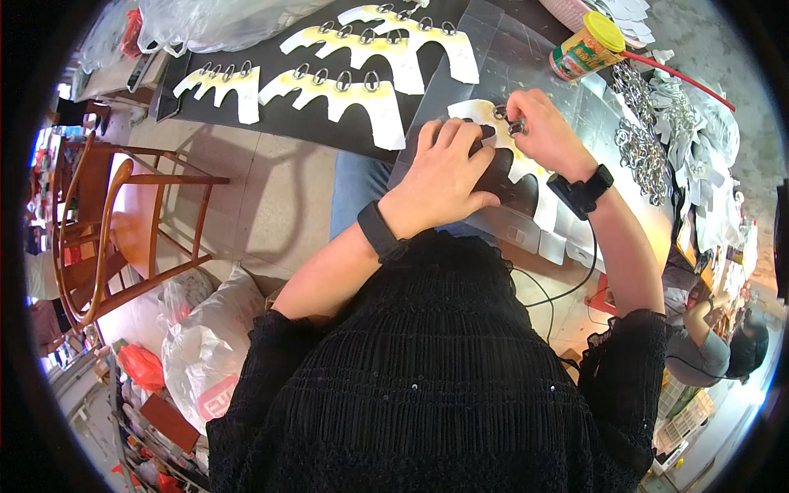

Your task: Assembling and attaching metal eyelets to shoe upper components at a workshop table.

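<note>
A scalloped white piece with yellow-brown smears (470, 108) lies on the table under both my hands. My left hand (440, 177) rests on it and on the dark surface, fingers stretched out and thumb apart. Pinched in my right hand (544, 135) is a small shiny metal ring (516, 126), partly hidden by the fingers, at the piece's upper edge. Farther left lie several similar white pieces (380, 112) with metal rings standing along their smeared edges. On the right a heap of loose metal rings (643, 152) spreads beside my right forearm.
A yellow-lidded tub (588, 48) stands at the far right with a red stick (682, 80) by it. White cut pieces (699, 168) pile up at right. A wooden chair (131, 214) and plastic bags (205, 345) are left. Another person (707, 345) sits at right.
</note>
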Demonstrator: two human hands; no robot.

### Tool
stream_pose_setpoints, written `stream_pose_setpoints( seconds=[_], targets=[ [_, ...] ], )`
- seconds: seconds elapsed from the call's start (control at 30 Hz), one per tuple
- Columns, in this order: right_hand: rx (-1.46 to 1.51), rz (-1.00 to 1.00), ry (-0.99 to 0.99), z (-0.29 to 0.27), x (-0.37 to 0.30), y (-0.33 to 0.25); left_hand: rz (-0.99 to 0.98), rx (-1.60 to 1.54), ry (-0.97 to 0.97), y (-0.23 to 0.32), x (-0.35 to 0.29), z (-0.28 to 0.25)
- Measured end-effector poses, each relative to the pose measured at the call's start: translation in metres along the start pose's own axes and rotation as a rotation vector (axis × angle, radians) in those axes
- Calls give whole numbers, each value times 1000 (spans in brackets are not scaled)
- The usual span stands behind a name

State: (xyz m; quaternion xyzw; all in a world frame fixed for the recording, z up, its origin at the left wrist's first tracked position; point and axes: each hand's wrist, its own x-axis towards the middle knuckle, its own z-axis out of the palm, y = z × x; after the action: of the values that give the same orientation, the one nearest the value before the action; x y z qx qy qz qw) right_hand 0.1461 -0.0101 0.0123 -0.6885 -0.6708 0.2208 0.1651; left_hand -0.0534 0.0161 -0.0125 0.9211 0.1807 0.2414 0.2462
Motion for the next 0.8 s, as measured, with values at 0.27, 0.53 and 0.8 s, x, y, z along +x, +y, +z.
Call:
stream_pose_setpoints(
  seconds=[0.27, 0.53, 0.8],
  targets=[
    [-36, -59, -11, 4, -3, 6, 10, -3, -7, 0, -2, 3],
    [-44, -50, -19, 5, -5, 6, 8, 16, 5, 1, -3, 5],
    [80, 28, 84, -8, -17, -9, 25, 21, 11, 2, -2, 5]
  ],
)
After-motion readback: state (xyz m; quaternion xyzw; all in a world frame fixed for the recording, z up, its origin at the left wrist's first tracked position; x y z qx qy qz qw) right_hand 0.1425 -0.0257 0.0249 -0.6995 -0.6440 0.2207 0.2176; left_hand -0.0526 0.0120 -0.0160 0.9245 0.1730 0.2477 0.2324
